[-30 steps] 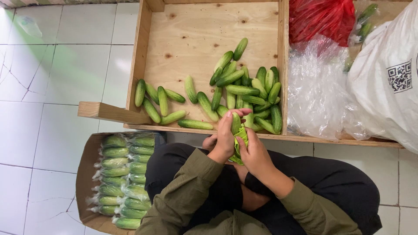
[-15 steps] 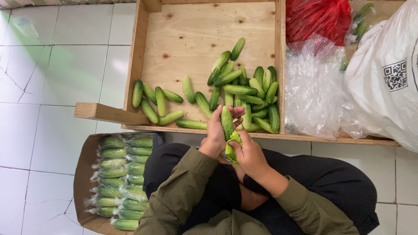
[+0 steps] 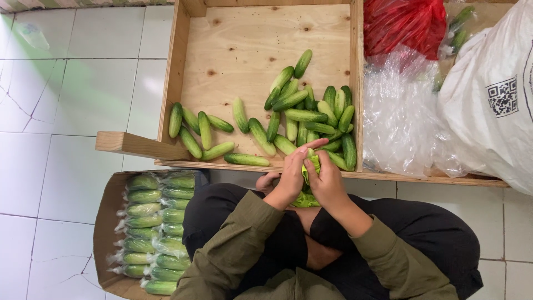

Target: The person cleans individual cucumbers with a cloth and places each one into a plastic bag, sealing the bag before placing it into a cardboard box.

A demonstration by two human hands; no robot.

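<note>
Head view: left hand [image 3: 291,179] and right hand [image 3: 327,183] both clamp small green cucumber [image 3: 312,164] in thin green plastic bag [image 3: 305,200]; slick film could slip or tear.

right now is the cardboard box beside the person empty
No, the cardboard box on the floor at the person's left holds rows of cucumbers wrapped in clear plastic.
</note>
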